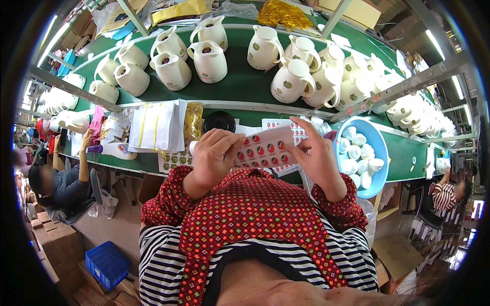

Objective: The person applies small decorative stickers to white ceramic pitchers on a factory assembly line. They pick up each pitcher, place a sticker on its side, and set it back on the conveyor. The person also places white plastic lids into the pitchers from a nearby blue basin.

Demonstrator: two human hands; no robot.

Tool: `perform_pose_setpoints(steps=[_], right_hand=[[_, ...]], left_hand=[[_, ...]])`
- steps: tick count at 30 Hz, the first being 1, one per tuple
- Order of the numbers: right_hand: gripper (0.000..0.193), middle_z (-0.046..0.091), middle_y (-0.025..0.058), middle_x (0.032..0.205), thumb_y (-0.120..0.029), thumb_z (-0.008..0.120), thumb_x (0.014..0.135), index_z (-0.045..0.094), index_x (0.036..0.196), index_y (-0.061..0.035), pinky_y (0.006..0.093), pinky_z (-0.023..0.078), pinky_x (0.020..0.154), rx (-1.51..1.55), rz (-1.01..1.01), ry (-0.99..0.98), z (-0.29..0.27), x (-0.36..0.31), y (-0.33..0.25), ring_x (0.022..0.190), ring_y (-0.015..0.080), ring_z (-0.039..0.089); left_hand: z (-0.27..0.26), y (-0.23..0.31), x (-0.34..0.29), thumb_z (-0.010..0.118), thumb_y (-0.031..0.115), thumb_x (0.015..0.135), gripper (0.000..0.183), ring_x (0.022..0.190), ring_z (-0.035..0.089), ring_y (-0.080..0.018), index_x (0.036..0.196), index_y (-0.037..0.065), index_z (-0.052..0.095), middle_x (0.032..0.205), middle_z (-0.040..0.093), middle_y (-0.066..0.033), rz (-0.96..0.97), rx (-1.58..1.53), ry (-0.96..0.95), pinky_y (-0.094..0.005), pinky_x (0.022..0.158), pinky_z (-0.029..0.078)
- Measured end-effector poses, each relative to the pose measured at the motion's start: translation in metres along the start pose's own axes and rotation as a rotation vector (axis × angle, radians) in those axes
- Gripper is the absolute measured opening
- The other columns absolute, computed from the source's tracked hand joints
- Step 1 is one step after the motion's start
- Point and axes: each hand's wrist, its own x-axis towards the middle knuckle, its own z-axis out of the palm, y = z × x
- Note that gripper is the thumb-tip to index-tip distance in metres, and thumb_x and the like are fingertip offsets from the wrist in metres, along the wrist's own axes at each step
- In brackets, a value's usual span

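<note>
A white sheet of stickers [264, 149] with rows of red and green motifs is held up in front of my chest. At its left end, my left hand [214, 155] is closed, pinching the paper between thumb and fingers. My right hand [320, 159] grips the opposite end, thumb on the front and forefinger stretched along the edge. Beyond it, another sticker sheet [300, 133] lies on the bench, partly covered. A sheet with green motifs [174, 161] rests left of my left hand. Just past that hand stands a black round object [219, 121].
A blue basin [383, 173] of white plastic caps [359, 139] sits to my right. White jugs [210, 64] stand in groups across the green bench [232, 92]. White papers [155, 126] lie at left. People sit at the bench on both sides; a blue crate [107, 262] is on the floor.
</note>
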Motion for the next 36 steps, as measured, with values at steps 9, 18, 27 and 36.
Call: perform_pose_setpoints(steps=[9, 18, 27, 36], right_hand=[[0.050, 0.077, 0.0045, 0.108, 0.001, 0.077, 0.095, 0.063, 0.143, -0.0042, 0.0273, 0.059, 0.079, 0.603, 0.083, -0.261, 0.006, 0.016, 0.015, 0.093, 0.0088, 0.071], [0.033, 0.077, 0.0030, 0.106, 0.000, 0.083, 0.089, 0.075, 0.121, -0.0004, 0.0249, 0.058, 0.081, 0.465, -0.012, -0.071, 0.010, 0.013, 0.036, 0.094, 0.0057, 0.069], [0.019, 0.078, 0.0024, 0.098, 0.003, 0.082, 0.090, 0.077, 0.108, -0.0005, 0.0244, 0.056, 0.081, 0.395, 0.032, -0.036, 0.019, 0.000, 0.047, 0.091, 0.0044, 0.068], [0.022, 0.079, 0.0018, 0.099, 0.002, 0.082, 0.090, 0.078, 0.112, -0.0012, 0.0237, 0.056, 0.078, 0.457, 0.016, 0.021, 0.022, -0.003, 0.046, 0.092, 0.0043, 0.069]], left_hand=[[0.011, 0.001, -0.008, 0.086, 0.004, 0.083, 0.020, 0.080, 0.073, -0.0277, 0.102, 0.002, 0.078, 0.091, 0.075, -0.0102, -0.217, -0.233, -0.225, -0.0369, 0.073, 0.058], [0.001, -0.008, -0.009, 0.095, 0.025, 0.074, 0.056, 0.095, 0.071, -0.0312, 0.121, 0.003, 0.072, 0.105, 0.074, -0.0119, -0.030, -0.038, -0.323, -0.0412, 0.081, 0.058], [0.009, -0.019, -0.021, 0.090, 0.021, 0.079, 0.042, 0.080, 0.069, -0.0302, 0.115, 0.005, 0.074, 0.088, 0.069, -0.0089, 0.062, -0.110, -0.416, -0.0418, 0.074, 0.056], [0.008, -0.009, -0.022, 0.092, 0.017, 0.080, 0.034, 0.078, 0.069, -0.0308, 0.107, 0.005, 0.075, 0.088, 0.069, -0.0119, -0.217, -0.293, -0.437, -0.0386, 0.066, 0.054]])
